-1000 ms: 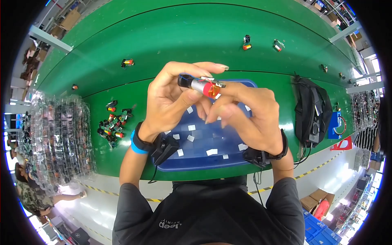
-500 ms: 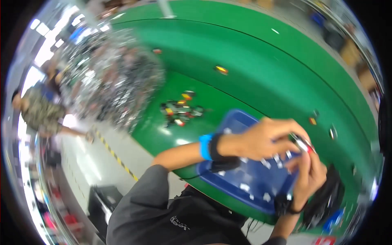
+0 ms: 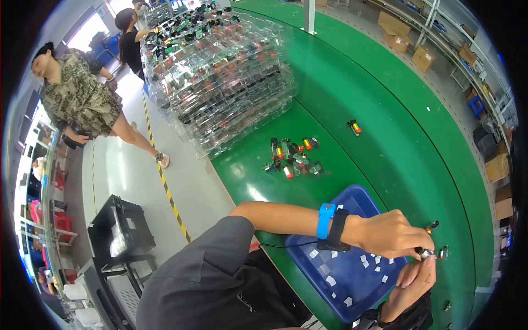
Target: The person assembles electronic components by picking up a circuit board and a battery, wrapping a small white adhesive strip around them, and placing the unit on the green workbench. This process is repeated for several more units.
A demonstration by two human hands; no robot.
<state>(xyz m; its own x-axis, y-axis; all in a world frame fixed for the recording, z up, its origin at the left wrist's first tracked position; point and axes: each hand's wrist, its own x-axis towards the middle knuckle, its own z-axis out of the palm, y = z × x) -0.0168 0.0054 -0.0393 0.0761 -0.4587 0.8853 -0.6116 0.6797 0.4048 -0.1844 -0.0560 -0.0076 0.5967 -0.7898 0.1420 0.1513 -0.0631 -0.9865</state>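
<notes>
- The view has been turned toward the left over the last second; the hands, central earlier, are now seen at the right.
- The small part (image 3: 424,253), silver with a dark end, is held raised, beside the tray rim in this view. It has not been set down, so handling is judged to be in progress.
- The part is clamped by the fingers of the left hand (image 3: 393,234). Fingertips of the right hand (image 3: 415,283) are placed at its lower end; since the contact is small and partly covered, whether they are clamped cannot be told.
- White pieces (image 3: 330,281) are scattered in the blue tray (image 3: 355,193), which is partly covered by the left wrist.
- Similar parts are heaped (image 3: 294,159) on the green bench (image 3: 236,181); a single one (image 3: 355,127) is placed farther back.
- Bench space beyond the heap is taken up by a tall stack of clear plastic (image 3: 231,93).
- A thin cable (image 3: 286,246) is run across the near tray rim.
</notes>
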